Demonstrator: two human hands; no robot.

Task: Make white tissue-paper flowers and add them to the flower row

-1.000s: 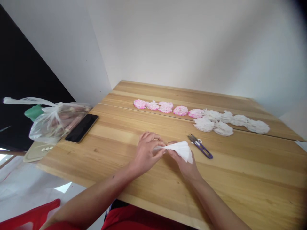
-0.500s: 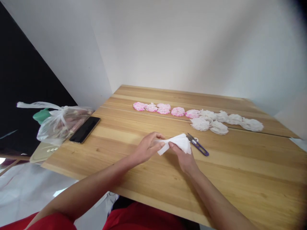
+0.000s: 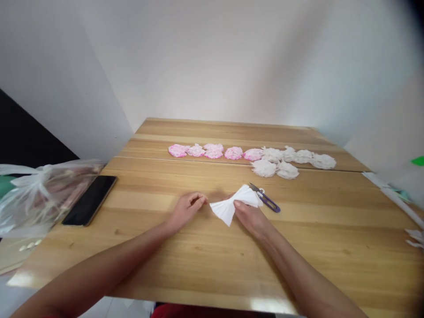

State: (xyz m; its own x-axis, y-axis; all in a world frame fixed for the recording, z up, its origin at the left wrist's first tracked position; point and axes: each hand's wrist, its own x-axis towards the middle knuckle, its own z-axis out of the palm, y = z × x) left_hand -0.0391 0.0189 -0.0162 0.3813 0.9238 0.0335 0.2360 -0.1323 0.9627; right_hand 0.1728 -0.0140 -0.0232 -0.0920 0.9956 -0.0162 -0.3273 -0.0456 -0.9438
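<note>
My right hand point(image 3: 249, 216) pinches the middle of a white pleated tissue point(image 3: 232, 205), which fans out on both sides like a bow just above the wooden table point(image 3: 205, 256). My left hand point(image 3: 187, 207) rests on the table a little to the left of the tissue, fingers curled and pinched together, apart from the paper. Whether anything is between those fingers I cannot make out. Small purple thread snips point(image 3: 266, 201) lie just right of the tissue.
A row of pink tissue flowers point(image 3: 212, 151) and white tissue flowers point(image 3: 288, 160) lies across the far side of the table. A black phone point(image 3: 89, 206) and a tied clear plastic bag point(image 3: 43, 192) sit at the left edge. Paper scraps point(image 3: 414, 236) lie at the right.
My left hand has let go of the tissue and moved left onto the table. The tissue now fans out on both sides in my right hand. The view has swung rightward.
</note>
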